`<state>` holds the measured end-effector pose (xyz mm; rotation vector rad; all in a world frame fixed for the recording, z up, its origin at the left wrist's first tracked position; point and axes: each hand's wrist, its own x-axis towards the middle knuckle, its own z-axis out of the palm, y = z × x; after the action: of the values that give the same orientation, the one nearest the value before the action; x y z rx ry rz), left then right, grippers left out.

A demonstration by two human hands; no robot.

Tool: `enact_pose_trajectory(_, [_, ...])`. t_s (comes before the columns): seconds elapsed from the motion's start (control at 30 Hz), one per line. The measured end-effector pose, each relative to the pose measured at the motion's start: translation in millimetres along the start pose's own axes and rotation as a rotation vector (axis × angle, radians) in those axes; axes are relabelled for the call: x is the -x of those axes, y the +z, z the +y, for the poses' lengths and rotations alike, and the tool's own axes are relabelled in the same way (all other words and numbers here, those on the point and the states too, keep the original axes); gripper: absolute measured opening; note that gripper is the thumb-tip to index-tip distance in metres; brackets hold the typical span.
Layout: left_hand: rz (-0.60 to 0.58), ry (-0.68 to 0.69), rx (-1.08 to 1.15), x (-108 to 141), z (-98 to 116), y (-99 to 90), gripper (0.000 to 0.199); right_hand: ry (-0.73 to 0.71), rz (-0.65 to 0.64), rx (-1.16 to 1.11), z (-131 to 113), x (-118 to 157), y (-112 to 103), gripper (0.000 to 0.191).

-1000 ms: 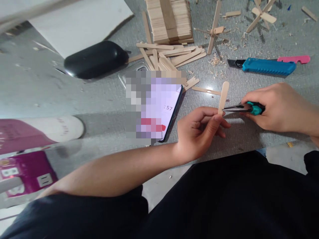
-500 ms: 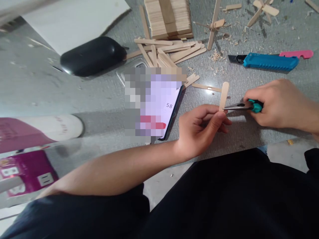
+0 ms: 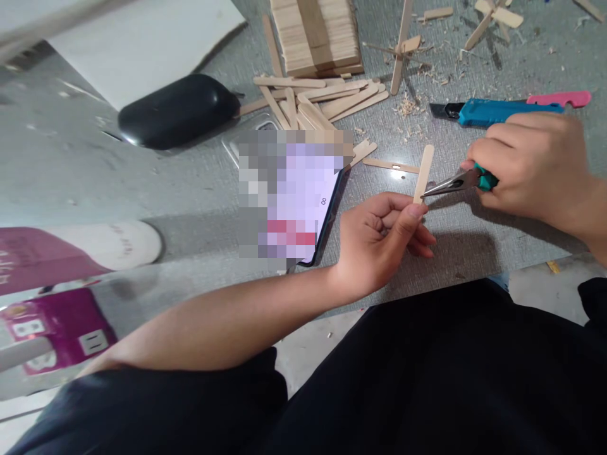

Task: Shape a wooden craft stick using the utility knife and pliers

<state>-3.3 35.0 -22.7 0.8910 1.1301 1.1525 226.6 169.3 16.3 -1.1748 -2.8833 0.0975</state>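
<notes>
Between thumb and fingers, my left hand [image 3: 379, 243] pinches the lower end of a wooden craft stick [image 3: 425, 167], which points up and away. My right hand [image 3: 531, 167] is closed round the green handles of metal pliers [image 3: 453, 183]; their tips touch the edge of the stick just above my left thumb. A notched stick [image 3: 391, 165] lies on the table behind the held one. Left of my left hand is a phone [image 3: 308, 189], partly blurred.
Loose sticks [image 3: 332, 101] and a bundle of sticks [image 3: 317, 38] lie at the back. A blue cutter [image 3: 493, 112] with its blade out is beside my right hand. Two crossed-stick pieces [image 3: 399, 49], shavings and a black case [image 3: 177, 112] are farther off.
My right hand and the pliers have moved up and tilted, now partly over the blue cutter. The held stick stands slightly higher, its lower end still in my left hand.
</notes>
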Motion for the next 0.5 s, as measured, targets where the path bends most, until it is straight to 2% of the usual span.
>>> enact_pose_trajectory(0.13, [-0.054,0.005,0.07,1,-1,-1.3,0.049,0.077,0.004,-0.053,0,-5,-7,0.03])
enact_pose_trajectory(0.23, [-0.081,0.004,0.085,2,-1,-2.4,0.047,0.001,0.006,-0.036,3,-4,-3,0.017])
enact_pose_trajectory(0.37, [-0.02,0.063,0.011,3,-2,-1.8,0.046,-0.099,-0.113,-0.261,2,2,2,0.008])
enact_pose_trajectory(0.5, [0.061,0.095,-0.042,3,-3,-0.1,0.049,-0.037,-0.168,-0.491,-3,7,0,0.01])
